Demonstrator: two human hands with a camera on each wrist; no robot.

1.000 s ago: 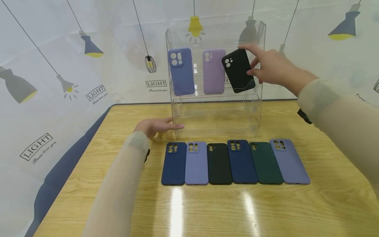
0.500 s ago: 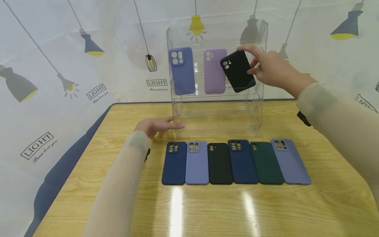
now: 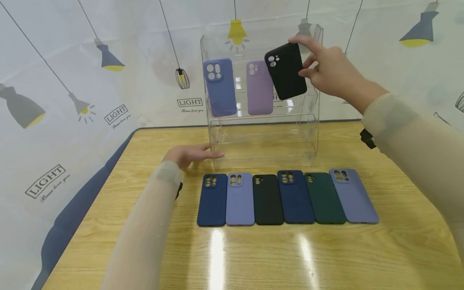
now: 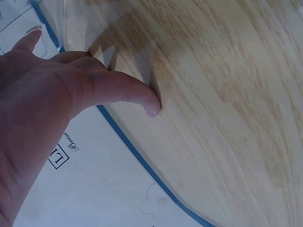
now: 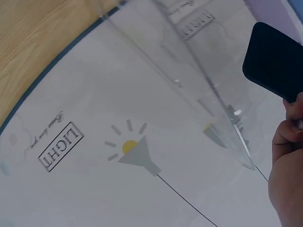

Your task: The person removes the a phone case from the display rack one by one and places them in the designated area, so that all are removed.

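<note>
Evidently the right hand (image 3: 328, 71) pinches a matte black, rounded-rectangular, silicone-looking phone case (image 3: 287, 74) by its top edge and right edge, at the upper right of the clear acrylic tiered stand (image 3: 290, 115). To handle it well, I'd keep that pinch light, square the case to the stand and keep it off the pale lilac, rounded phone case (image 3: 259, 92) at the stand's upper middle. Its camera-hole end points up, leaning left; its long axis slants down rightward. The left hand (image 3: 188, 154), thumb and fingers spread, lies at the stand's lower left side
</note>
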